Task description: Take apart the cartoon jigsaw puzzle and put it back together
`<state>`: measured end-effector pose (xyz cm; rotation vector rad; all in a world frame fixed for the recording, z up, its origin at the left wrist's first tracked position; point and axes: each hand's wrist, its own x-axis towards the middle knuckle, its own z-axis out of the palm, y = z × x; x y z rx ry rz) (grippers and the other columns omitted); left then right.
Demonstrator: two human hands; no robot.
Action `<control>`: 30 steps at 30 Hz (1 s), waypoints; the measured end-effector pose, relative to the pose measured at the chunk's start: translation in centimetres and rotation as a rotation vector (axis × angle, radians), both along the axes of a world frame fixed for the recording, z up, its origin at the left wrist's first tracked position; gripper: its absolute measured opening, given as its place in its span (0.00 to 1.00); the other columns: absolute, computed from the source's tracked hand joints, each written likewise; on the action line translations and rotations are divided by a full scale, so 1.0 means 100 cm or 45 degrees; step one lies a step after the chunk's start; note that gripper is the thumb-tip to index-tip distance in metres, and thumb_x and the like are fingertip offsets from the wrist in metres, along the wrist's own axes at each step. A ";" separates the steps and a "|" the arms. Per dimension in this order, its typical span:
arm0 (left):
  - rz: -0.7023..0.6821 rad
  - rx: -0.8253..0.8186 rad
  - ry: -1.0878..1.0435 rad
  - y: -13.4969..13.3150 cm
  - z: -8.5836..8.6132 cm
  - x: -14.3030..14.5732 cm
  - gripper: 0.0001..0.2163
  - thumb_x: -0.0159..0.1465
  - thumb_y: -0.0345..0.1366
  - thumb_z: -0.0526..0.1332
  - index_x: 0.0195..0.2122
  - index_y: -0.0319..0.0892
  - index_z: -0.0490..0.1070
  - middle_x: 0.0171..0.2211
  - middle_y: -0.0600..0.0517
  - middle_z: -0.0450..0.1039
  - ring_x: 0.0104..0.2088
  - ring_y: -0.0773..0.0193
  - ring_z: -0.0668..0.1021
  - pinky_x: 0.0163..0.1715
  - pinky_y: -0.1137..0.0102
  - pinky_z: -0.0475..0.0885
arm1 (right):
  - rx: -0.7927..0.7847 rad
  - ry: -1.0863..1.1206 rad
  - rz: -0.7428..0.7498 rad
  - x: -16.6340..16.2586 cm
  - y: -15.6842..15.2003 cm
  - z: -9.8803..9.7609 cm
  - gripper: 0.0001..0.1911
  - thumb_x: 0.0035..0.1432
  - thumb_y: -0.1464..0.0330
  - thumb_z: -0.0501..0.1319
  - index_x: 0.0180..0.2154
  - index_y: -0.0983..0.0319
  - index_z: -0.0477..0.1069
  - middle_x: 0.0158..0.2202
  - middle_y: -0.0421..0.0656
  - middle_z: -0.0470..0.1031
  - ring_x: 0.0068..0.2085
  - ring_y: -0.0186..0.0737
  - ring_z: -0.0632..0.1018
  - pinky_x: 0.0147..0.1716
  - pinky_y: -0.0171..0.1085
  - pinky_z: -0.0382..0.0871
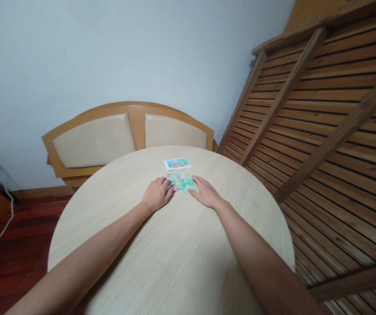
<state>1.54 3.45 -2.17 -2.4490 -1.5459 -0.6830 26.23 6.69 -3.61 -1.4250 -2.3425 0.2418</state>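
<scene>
A small heap of jigsaw puzzle pieces (182, 181), mostly turquoise with bits of yellow and pink, lies spread on the round table (181, 245). At the heap's left edge rests my left hand (157, 194), palm down, its fingers slightly bent over the nearest pieces and the thumb apart. My right hand (207, 192) lies on the other side, fingers stretched out and thumb spread, touching the right edge of the heap. Just beyond the pieces is a flat picture card (177, 164) with cartoon figures on turquoise and a white border. What lies beneath my left fingertips is hidden.
Behind the table stands a wooden headboard (137, 124) with cream padded panels, against a pale wall (125, 52). A slatted wooden frame (306, 131) leans on the right. A white cable (11, 214) hangs down at the left above the dark red floor (20, 249).
</scene>
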 end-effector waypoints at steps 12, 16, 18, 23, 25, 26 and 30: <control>-0.377 -0.165 0.027 -0.010 0.008 -0.021 0.14 0.70 0.37 0.51 0.44 0.45 0.77 0.43 0.47 0.77 0.44 0.57 0.77 0.49 0.62 0.69 | -0.314 -0.273 -0.100 0.003 -0.023 0.009 0.44 0.67 0.46 0.40 0.72 0.68 0.35 0.73 0.54 0.37 0.73 0.53 0.42 0.69 0.50 0.39; -0.375 -0.157 0.051 -0.010 0.008 -0.017 0.15 0.71 0.39 0.51 0.48 0.45 0.76 0.47 0.45 0.76 0.49 0.55 0.76 0.53 0.60 0.68 | -0.335 -0.329 -0.126 -0.001 -0.026 0.010 0.43 0.66 0.45 0.37 0.72 0.64 0.35 0.74 0.52 0.35 0.73 0.54 0.40 0.69 0.52 0.38; -0.365 -0.159 0.056 -0.011 0.009 -0.018 0.15 0.71 0.39 0.51 0.48 0.45 0.76 0.48 0.46 0.76 0.49 0.55 0.76 0.53 0.60 0.68 | -0.340 -0.340 -0.135 -0.003 -0.027 0.011 0.43 0.66 0.45 0.36 0.72 0.65 0.35 0.74 0.51 0.35 0.73 0.54 0.40 0.69 0.52 0.38; -0.250 -0.161 0.022 -0.013 0.011 -0.023 0.15 0.71 0.39 0.51 0.46 0.44 0.77 0.47 0.46 0.76 0.47 0.56 0.76 0.52 0.60 0.69 | -0.334 -0.348 -0.136 -0.005 -0.029 0.015 0.43 0.67 0.47 0.37 0.72 0.68 0.36 0.73 0.53 0.36 0.72 0.55 0.42 0.69 0.52 0.39; -0.232 -0.153 0.009 -0.014 0.011 -0.024 0.15 0.70 0.38 0.51 0.48 0.44 0.76 0.48 0.45 0.76 0.47 0.55 0.76 0.52 0.59 0.69 | -0.318 -0.346 -0.130 -0.005 -0.027 0.016 0.44 0.66 0.46 0.38 0.72 0.69 0.37 0.73 0.54 0.39 0.72 0.57 0.45 0.69 0.52 0.41; -0.250 -0.149 0.012 -0.014 0.011 -0.024 0.15 0.70 0.38 0.51 0.49 0.44 0.76 0.49 0.45 0.75 0.48 0.55 0.75 0.53 0.59 0.69 | -0.311 -0.350 -0.125 -0.005 -0.026 0.017 0.45 0.66 0.46 0.39 0.71 0.69 0.37 0.73 0.54 0.40 0.72 0.57 0.46 0.68 0.52 0.42; -0.375 -0.148 0.070 -0.016 0.012 -0.021 0.15 0.70 0.37 0.51 0.49 0.45 0.76 0.52 0.46 0.74 0.52 0.55 0.74 0.56 0.59 0.67 | -0.304 -0.381 -0.119 -0.009 -0.025 0.022 0.45 0.65 0.46 0.42 0.72 0.68 0.39 0.72 0.55 0.44 0.71 0.59 0.51 0.66 0.55 0.48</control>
